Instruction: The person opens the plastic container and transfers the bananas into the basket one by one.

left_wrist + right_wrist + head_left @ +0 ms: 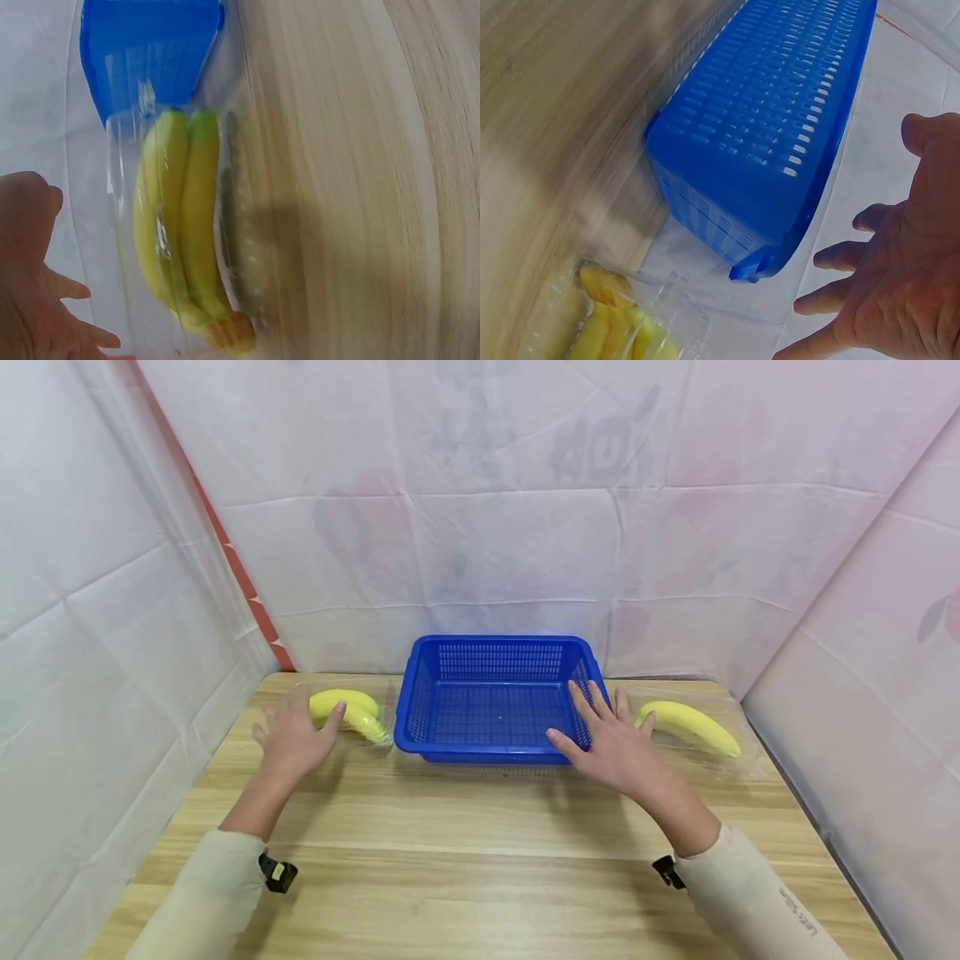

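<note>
My left hand [295, 742] hovers with spread fingers at the left side of a bunch of yellow bananas [343, 700] in clear plastic packaging. In the left wrist view, these bananas [199, 217] lie beside the hand [34, 277], their brown stem end nearest the camera. On the right, my other hand [618, 752] has its fingers fanned out over the right rim of a blue plastic basket [487, 748]. A second packed banana bunch [693, 724] lies just beyond this hand's right side. The right wrist view shows the right hand [907, 277] holding nothing beside the basket [742, 112].
The basket stands at the back middle of the wooden table [450, 877], between the two packs. White printed sheets [510, 552] enclose the table at the back and both sides. A red strip [240, 572] runs down the back left corner.
</note>
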Demonstrator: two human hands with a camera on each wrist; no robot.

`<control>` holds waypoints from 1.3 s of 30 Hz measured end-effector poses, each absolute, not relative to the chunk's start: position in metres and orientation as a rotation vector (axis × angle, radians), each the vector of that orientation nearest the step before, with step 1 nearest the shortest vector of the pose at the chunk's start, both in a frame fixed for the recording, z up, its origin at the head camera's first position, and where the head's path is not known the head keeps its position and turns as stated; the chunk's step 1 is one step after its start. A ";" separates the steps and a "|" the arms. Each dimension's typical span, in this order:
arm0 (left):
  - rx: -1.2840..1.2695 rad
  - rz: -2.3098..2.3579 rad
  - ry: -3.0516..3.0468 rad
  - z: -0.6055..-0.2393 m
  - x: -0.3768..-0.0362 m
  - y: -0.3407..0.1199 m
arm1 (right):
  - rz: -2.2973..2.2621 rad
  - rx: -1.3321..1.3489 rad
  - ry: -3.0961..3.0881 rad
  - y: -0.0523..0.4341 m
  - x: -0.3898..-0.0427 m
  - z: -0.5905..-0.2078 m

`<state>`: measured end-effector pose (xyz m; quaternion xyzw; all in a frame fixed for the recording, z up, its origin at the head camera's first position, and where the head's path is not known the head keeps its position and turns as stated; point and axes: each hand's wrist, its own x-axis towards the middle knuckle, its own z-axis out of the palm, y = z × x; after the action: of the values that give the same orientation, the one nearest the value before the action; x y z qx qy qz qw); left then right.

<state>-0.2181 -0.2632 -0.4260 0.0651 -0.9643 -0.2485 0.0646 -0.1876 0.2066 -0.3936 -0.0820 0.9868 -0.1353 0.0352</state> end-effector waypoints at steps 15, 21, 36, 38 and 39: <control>0.523 -0.931 -2.869 -0.447 -0.243 -0.293 | -0.418 -0.323 3.071 0.204 -0.183 -0.401; 0.559 -0.965 -2.836 -0.452 -0.243 -0.297 | -0.458 -0.402 3.095 0.202 -0.183 -0.401; 0.573 -1.024 -2.867 -0.456 -0.243 -0.304 | -0.597 -0.639 3.158 0.178 -0.178 -0.398; 0.572 -1.022 -2.872 -0.456 -0.242 -0.305 | -0.649 -0.721 3.143 0.169 -0.175 -0.396; 0.571 -1.019 -2.872 -0.457 -0.242 -0.305 | -0.674 -0.761 3.130 0.164 -0.173 -0.396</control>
<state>-0.2422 -0.3051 -0.4567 0.1840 -0.9261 -0.3287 0.0203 -0.1728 0.1643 -0.3961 -0.2307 0.9484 -0.2041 -0.0748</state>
